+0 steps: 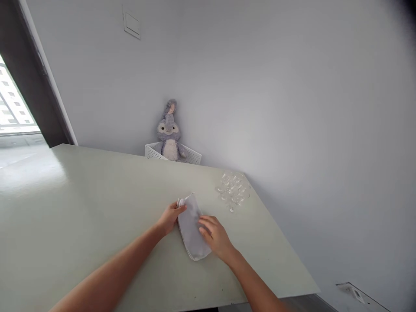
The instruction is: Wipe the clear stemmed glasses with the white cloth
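A flat, pale grey folded cloth (192, 232), layered along its edges, lies at a slant on the table; I cannot tell whether it is a pouch. My left hand (170, 217) pinches its upper left edge, thumb on top and fingers underneath. On its right side rests my right hand (216, 236), fingers stretched out over the fabric and the thumb apart from them. Beyond the right hand, a loose heap of small clear plastic-looking pieces (233, 187) sits near the table's far right corner. Their exact kind is too small to make out.
The pale, glossy table (107, 208) reaches far to the left; its right edge runs along the wall. Behind its back edge, a grey plush toy (170, 148) sits in a white perforated basket (193, 156). A light switch (131, 23) is on the wall.
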